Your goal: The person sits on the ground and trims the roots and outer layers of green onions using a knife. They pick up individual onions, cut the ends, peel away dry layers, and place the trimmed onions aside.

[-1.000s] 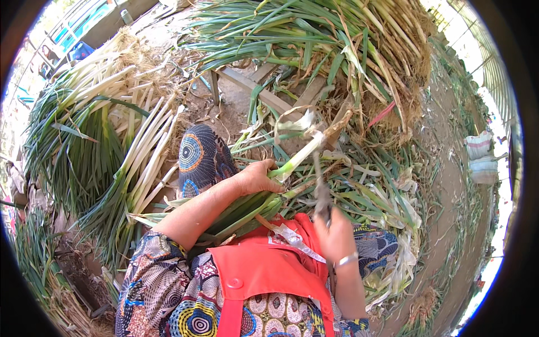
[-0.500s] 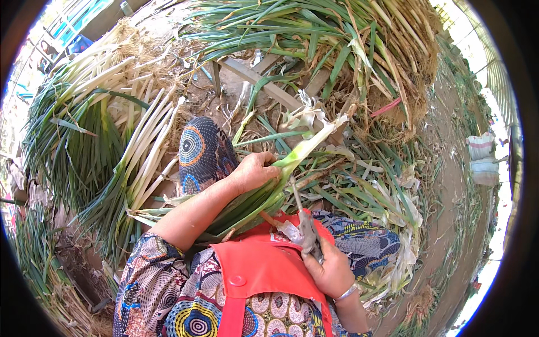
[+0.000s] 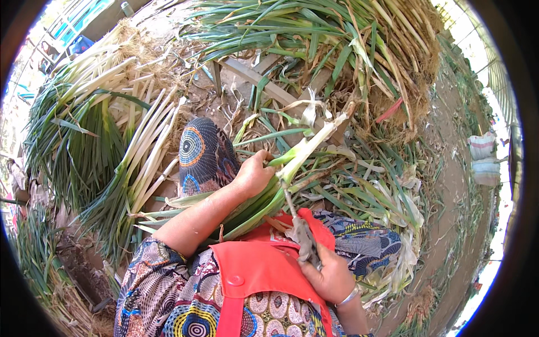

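My left hand is closed round the green part of a green onion. Its white root end points up and to the right, and its long leaves run back beneath my left forearm. Loose pale skin stands out beside the root end. In front of the red apron, my right hand grips a grey, dirty air blow gun. The gun's thin metal nozzle slants up to the onion's stalk, with its tip at or very near the stalk. My right fingers are partly hidden behind the gun.
Cleaned green onions lie in a pile at the left. A large heap of uncleaned ones rests at the far right over a wooden frame. Stripped leaves and skins litter the ground by my right knee. Sacks stand far right.
The nozzle tip has moved slightly up and left against the stalk. Skin near the root end has shifted and lifted, baring more white stalk. My left hand has moved slightly left.
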The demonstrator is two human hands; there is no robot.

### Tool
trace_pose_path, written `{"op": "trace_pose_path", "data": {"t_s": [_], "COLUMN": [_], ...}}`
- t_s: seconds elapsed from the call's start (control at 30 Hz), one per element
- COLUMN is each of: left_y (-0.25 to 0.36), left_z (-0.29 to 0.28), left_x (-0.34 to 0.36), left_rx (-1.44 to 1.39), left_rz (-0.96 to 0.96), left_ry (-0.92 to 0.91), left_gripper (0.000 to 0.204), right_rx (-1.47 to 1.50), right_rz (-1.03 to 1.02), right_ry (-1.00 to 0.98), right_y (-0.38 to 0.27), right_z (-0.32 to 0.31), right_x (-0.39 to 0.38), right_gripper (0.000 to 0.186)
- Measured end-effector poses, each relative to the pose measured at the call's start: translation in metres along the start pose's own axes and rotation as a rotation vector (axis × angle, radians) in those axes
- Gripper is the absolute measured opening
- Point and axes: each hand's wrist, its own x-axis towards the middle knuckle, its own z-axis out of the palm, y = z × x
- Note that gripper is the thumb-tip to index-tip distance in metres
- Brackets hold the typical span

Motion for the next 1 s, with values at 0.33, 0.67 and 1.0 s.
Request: {"op": "trace_pose_path", "data": {"t_s": [0.33, 0.67, 1.0], "left_y": [0.007, 0.000, -0.015], "left_z": [0.025, 0.029, 0.029], "left_x": [-0.015, -0.010, -0.003], "left_rx": [-0.074, 0.054, 0.047], "left_rz": [-0.061, -0.014, -0.022], "left_ry": [-0.003, 0.030, 0.064], "left_gripper": [0.050, 0.046, 0.050], "right_rx": [-0.066, -0.073, -0.050], "right_rz": [0.140, 0.092, 0.152], "right_ry": [0.041, 0.063, 0.238], "right_y": [0.021, 0.025, 0.039], "right_z": [0.005, 0.009, 0.002], "right_x": [-0.010, -0.020, 0.030], "right_gripper": [0.033, 0.034, 0.031]}}
